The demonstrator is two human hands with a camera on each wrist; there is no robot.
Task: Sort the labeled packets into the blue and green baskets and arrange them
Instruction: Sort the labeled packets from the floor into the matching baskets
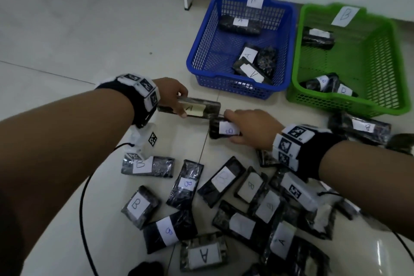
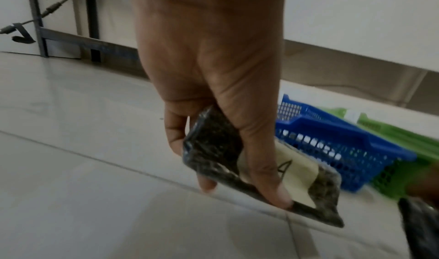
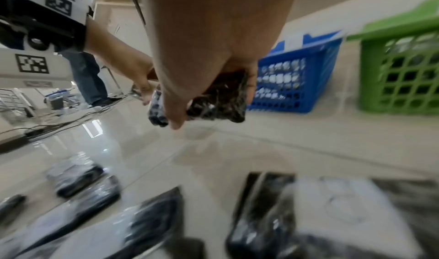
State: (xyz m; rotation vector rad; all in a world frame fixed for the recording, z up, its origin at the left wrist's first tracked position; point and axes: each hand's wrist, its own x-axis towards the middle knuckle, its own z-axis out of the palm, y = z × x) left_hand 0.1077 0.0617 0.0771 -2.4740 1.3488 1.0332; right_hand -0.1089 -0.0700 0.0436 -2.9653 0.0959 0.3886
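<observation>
blue basket [image 1: 202, 51]: blue mesh
green basket [image 1: 380, 56]: green mesh
packets [image 1: 186, 184]: black, white labels
floor [image 1: 67, 40]: cream tiles

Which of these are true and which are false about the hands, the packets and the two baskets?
1. The left hand holds a packet labeled A. True.
2. The blue basket carries a B tag. False: its tag reads A; the green basket has the B tag.
3. The right hand holds a packet with a B label. True.
4. The green basket has no packets in it. False: several packets lie inside.
5. Many packets lie on the floor. True.
</observation>
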